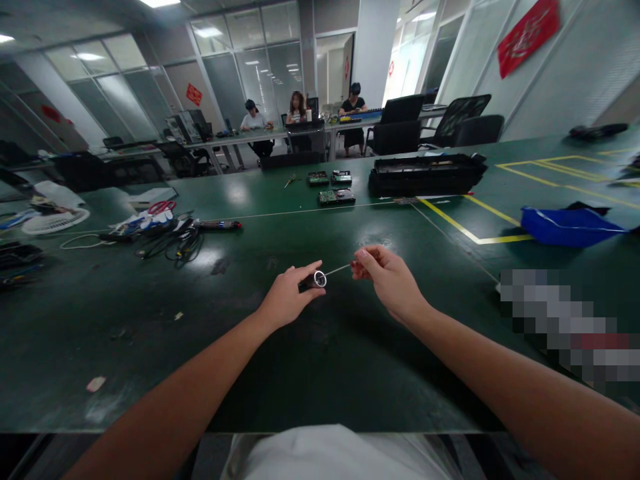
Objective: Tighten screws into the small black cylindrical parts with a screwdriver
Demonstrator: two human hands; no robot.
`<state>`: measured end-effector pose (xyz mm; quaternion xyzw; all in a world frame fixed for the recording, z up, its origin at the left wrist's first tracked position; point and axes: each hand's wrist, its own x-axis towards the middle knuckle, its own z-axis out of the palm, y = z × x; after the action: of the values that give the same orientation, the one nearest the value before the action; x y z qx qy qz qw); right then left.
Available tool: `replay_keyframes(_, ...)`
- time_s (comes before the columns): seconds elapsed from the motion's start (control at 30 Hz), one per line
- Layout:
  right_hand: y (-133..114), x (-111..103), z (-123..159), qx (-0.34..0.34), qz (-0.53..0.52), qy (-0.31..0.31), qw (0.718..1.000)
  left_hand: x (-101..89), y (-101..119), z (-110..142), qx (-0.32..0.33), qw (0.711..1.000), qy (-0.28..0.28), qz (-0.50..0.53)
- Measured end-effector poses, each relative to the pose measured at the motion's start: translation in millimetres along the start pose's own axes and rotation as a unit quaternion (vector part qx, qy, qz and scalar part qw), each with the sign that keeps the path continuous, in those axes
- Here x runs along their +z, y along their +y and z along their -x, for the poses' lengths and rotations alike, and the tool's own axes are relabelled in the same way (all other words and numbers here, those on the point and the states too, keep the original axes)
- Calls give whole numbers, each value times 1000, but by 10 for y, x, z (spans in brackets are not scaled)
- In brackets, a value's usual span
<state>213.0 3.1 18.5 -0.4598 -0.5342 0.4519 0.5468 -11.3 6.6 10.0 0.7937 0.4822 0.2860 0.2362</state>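
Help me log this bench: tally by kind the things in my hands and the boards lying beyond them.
Tube, in the left hand: 1
Thin rod, in the right hand: 1
Boards: 3
Total: 5

the room is fairly dim, lit by white ceiling lights (160,3) along the top of the frame, with the brightest, washed-out patch right of top centre. pale glare pools on the dark green worktop (300,373) left of and above centre, and a soft shadow spreads below the right hand (393,280). a metal tube (315,280) glints at its rim. wide-angle stretch smears the outer edges; coarse pixel blocks (565,327) cover a patch at lower right.
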Motion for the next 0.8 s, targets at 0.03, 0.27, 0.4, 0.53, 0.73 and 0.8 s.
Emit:
replay_keyframes(0.03, -5, -1, 0, 4, -2, 2, 1000, 0, 4, 1, -8, 1000, 2, 9)
replay_keyframes(0.27, -47, 3, 23, 3, 15, -7, 1000, -21, 35, 10, -12, 1000, 19, 11)
replay_keyframes(0.4, -65, -5, 28, -7, 59, 0, 998, -10, 8, 9, 16, 1000, 16, 12)
replay_keyframes(0.53, -174, -21, 51, -20, 129, -9, 991, 2, -36, 7, 33, 999, 16, 14)
replay_keyframes(0.73, -276, -49, 71, -13, 227, -13, 974, 1, -87, 3, 37, 999, -11, -8)
replay_keyframes(0.8, -235, -56, 62, -23, 215, -34, 976, -2, -87, 3, 34, 999, -22, -30)
